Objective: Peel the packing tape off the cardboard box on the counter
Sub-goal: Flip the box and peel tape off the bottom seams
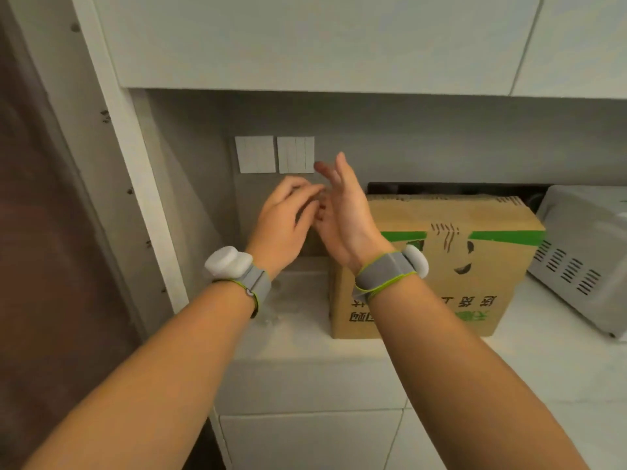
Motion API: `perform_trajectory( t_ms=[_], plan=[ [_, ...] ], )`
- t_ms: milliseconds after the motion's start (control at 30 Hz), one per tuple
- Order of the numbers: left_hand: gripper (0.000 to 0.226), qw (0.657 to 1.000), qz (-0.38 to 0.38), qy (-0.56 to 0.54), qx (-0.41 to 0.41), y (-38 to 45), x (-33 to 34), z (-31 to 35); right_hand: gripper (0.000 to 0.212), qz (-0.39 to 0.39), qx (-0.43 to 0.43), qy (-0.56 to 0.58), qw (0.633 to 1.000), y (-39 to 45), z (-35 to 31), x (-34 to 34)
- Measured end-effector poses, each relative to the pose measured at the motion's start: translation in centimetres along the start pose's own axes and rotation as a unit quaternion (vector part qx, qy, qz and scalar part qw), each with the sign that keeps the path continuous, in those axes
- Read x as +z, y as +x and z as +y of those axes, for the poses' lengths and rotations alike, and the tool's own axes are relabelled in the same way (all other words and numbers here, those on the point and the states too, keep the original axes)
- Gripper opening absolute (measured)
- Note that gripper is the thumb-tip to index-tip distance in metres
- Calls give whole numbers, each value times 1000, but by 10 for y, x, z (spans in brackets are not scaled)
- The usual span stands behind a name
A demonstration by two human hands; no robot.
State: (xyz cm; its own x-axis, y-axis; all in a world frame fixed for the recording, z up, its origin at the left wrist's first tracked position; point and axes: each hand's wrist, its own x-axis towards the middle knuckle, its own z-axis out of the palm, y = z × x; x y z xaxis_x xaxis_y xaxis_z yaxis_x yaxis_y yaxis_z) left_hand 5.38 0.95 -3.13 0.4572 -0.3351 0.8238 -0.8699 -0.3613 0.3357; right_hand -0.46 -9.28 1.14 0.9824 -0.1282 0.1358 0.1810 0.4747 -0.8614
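A brown cardboard box (451, 266) with green print stands on the white counter (298, 334), against the back wall. Both my hands are raised in front of the box's left end, close together. My right hand (342, 212) has its fingers straight and pointing up, palm turned toward the left. My left hand (285, 218) reaches its loosely curled fingers toward the right palm. Whether any tape is between them I cannot tell; no tape shows clearly on the box. Each wrist wears a grey band with a white sensor.
A grey microwave (583, 256) stands right of the box. Two white switch plates (274, 154) are on the wall behind my hands. White upper cabinets (305, 42) hang overhead. A white door frame (135, 184) and a dark door are at the left.
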Motion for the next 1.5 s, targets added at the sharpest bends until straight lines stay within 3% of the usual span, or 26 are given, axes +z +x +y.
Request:
perform_trajectory(
  t_ms=[167,233,333,433,467,633,733,833,1067,1267,1400,1500],
  plan=[
    [30,996,2,78,-43,-14,-7,-20,38,-22,46,-22,998,-1,21,4],
    [30,993,8,101,-67,-21,-6,-25,42,-23,61,-31,997,0,29,2],
    [27,987,39,33,-154,-25,-4,-25,50,-33,84,-80,993,3,48,-1],
    [7,973,66,-4,-220,-27,-7,-32,48,-28,86,-132,987,8,70,-5],
    [4,972,63,5,-228,-29,-9,-36,43,-17,85,-138,987,9,77,-8],
    [28,956,1,111,-273,-54,-8,-56,25,44,109,-176,977,9,107,-26],
    [28,940,-27,151,-304,-64,-1,-62,21,51,112,-197,973,9,116,-30],
    [23,928,-55,171,-327,-68,3,-66,15,62,114,-197,972,10,121,-34],
    [39,904,-90,158,-386,-61,4,-79,15,80,118,-198,970,17,125,-48],
    [19,923,-102,104,-357,-59,7,-84,15,71,105,-224,966,18,123,-46],
    [25,938,-109,34,-327,-47,10,-74,11,57,40,-274,959,16,110,-37],
    [16,932,-96,-127,-327,-27,13,-55,11,68,-32,-314,946,14,97,-33]
  ],
)
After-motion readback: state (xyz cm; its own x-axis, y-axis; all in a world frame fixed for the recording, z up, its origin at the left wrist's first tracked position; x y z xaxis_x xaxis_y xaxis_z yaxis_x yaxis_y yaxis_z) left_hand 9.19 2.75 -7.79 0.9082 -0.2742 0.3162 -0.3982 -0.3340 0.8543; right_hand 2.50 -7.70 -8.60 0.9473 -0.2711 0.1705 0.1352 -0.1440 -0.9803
